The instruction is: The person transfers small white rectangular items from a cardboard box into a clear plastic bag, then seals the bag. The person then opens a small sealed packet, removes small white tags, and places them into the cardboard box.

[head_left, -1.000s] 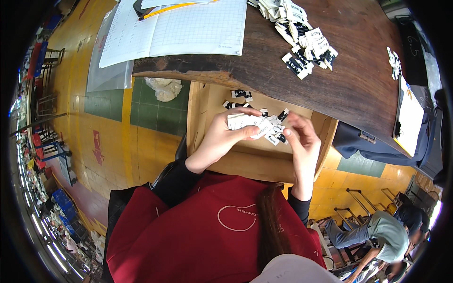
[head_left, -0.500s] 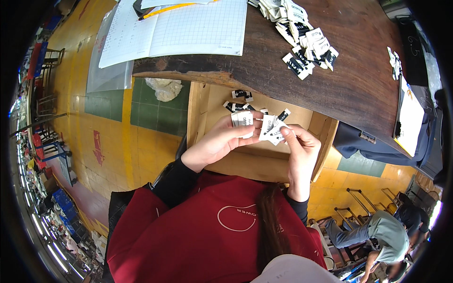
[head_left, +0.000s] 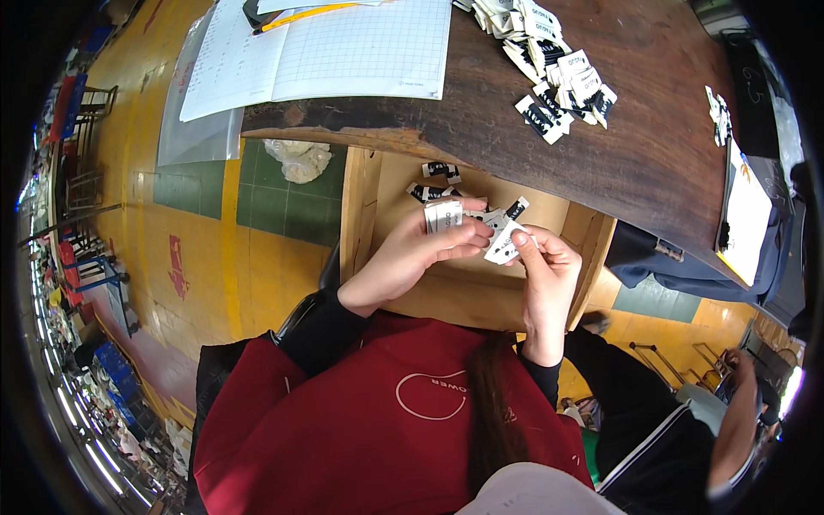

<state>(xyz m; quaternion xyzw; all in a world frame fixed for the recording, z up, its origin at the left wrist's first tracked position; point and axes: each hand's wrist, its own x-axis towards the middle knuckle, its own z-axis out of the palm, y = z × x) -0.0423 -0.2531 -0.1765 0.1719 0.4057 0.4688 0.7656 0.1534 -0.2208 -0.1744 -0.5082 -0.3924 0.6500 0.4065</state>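
Over an open wooden drawer [head_left: 463, 300], my left hand [head_left: 421, 245] is closed on a small stack of white labels [head_left: 444, 216] with black print. Just to its right, my right hand [head_left: 549, 266] pinches a few more of these labels, a white bunch [head_left: 503, 246], between thumb and forefinger. The left fingertips come close to that bunch; whether they touch it I cannot tell. Behind the fingers more pale labels [head_left: 489, 221] show, partly hidden, and I cannot make out whether they are held or lie in the drawer. Black-and-white labels [head_left: 432, 192] lie loose inside the drawer.
On the dark wooden desk [head_left: 652, 146] lies a heap of labels [head_left: 558, 73]. An open grid notebook [head_left: 352, 56] with a yellow pencil [head_left: 309, 15] sits at the left. A clipboard [head_left: 740, 215] stands at the right edge. A person in dark trousers [head_left: 652, 429] is close by at the lower right.
The labels fanned out between my hands have parted from the left fingers; a smaller bunch stays in my right hand. The left fingers have curled. A person in dark trousers has come in at lower right.
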